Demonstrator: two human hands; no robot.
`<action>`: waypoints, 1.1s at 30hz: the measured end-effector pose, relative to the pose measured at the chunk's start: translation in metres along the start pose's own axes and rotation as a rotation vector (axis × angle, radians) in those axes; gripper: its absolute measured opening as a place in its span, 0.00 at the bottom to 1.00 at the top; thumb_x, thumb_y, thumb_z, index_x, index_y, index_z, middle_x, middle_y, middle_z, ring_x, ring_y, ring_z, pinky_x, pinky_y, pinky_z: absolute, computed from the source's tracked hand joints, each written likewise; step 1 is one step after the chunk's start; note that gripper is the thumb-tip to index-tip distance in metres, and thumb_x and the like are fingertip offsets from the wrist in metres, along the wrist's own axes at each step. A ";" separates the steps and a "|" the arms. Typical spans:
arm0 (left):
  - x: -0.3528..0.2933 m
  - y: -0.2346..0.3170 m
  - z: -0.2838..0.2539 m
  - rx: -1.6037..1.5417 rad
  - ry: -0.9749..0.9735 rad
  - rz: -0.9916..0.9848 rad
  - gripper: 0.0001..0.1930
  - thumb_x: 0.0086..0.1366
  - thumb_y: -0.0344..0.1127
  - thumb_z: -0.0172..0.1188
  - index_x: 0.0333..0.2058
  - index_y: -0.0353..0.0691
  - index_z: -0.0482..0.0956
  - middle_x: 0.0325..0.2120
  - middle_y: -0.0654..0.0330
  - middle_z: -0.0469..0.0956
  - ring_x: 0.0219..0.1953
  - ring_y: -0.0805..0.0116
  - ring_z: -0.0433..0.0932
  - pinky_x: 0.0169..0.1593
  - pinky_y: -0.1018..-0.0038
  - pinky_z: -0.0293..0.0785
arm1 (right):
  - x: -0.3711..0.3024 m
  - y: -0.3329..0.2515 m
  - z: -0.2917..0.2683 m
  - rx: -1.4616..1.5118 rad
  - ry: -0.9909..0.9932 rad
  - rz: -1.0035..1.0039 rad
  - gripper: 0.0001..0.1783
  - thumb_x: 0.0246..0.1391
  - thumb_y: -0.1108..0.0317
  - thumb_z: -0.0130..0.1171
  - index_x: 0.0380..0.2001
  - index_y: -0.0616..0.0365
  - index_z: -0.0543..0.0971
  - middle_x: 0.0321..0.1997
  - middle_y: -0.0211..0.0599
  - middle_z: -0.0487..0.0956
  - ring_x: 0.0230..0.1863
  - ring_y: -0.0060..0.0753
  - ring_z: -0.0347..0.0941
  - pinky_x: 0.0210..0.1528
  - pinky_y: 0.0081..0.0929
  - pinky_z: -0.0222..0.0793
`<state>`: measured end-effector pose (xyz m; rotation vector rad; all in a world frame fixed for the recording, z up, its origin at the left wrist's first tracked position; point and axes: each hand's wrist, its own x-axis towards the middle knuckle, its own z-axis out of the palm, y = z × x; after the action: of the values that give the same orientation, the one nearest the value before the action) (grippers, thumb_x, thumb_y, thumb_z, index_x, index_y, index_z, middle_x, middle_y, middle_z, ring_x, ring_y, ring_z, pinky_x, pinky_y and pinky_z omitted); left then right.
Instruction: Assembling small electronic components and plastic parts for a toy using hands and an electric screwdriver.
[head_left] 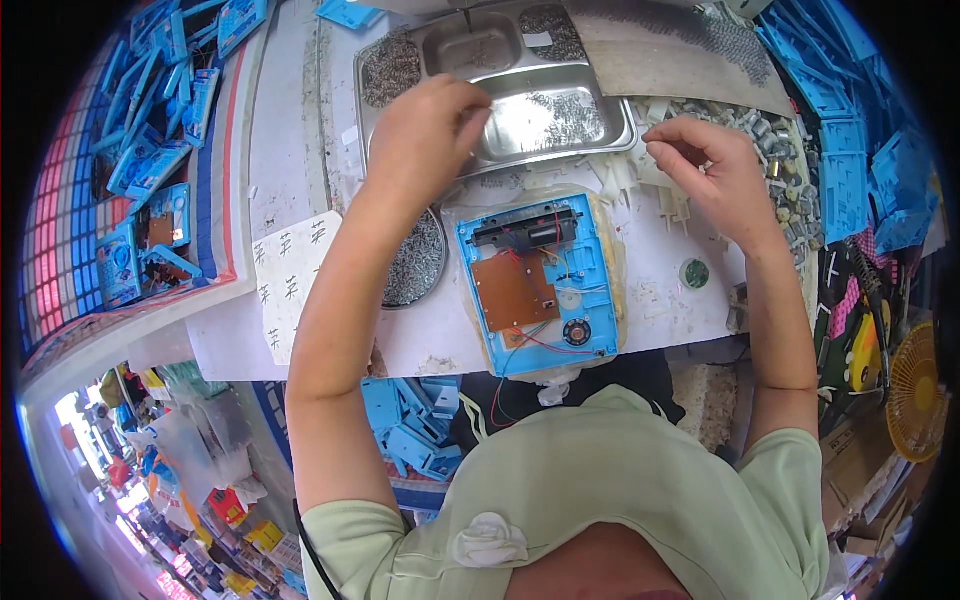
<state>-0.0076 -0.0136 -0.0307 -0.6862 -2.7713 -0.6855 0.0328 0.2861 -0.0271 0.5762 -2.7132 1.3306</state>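
Before me on the table lies a blue plastic housing (591,265), its inner side up. It holds a brown circuit board (507,293), a black mechanism (530,232), a small round speaker (577,332) and thin wires. My left hand (430,135), fingers curled in, is over the left part of a metal compartment tray (480,50) with small metal pieces in it. My right hand (715,170) is pinched beside the tray's right edge, near white plastic pieces (672,202). What either hand holds, if anything, is too small or hidden to make out.
A round dish of small screws (416,262) stands left of the housing, by a card with handwritten marks (290,280). Metal parts (785,160) are heaped at the right. Blue housings fill a basket (65,250) at left and pile up (845,170) at far right.
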 end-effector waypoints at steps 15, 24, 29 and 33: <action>0.017 0.005 0.003 -0.011 -0.034 0.102 0.08 0.55 0.30 0.64 0.35 0.39 0.78 0.30 0.57 0.77 0.32 0.58 0.78 0.38 0.67 0.75 | 0.017 -0.004 0.019 0.107 -0.023 -0.004 0.11 0.54 0.64 0.60 0.33 0.63 0.80 0.23 0.36 0.78 0.22 0.24 0.70 0.27 0.23 0.66; 0.021 0.015 -0.057 -0.058 0.341 0.034 0.07 0.55 0.29 0.64 0.35 0.39 0.81 0.28 0.58 0.80 0.31 0.66 0.79 0.33 0.73 0.75 | 0.053 -0.024 0.036 0.217 0.038 -0.080 0.14 0.54 0.61 0.60 0.32 0.64 0.81 0.23 0.34 0.79 0.25 0.21 0.72 0.29 0.21 0.65; 0.008 -0.006 -0.005 0.466 -0.111 0.169 0.05 0.55 0.34 0.62 0.30 0.42 0.81 0.27 0.58 0.77 0.33 0.57 0.79 0.36 0.64 0.75 | 0.045 -0.016 0.032 0.159 -0.040 0.006 0.13 0.56 0.63 0.60 0.35 0.64 0.80 0.27 0.29 0.79 0.27 0.17 0.71 0.31 0.18 0.67; 0.004 -0.003 -0.002 0.254 -0.036 0.151 0.05 0.56 0.34 0.62 0.31 0.40 0.80 0.26 0.58 0.76 0.31 0.57 0.78 0.35 0.64 0.75 | 0.050 -0.014 0.035 0.113 -0.027 -0.004 0.14 0.53 0.62 0.60 0.32 0.64 0.81 0.23 0.35 0.79 0.24 0.23 0.73 0.30 0.22 0.67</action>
<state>-0.0119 -0.0152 -0.0287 -0.8468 -2.7351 -0.2871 -0.0051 0.2360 -0.0270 0.6118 -2.6699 1.4931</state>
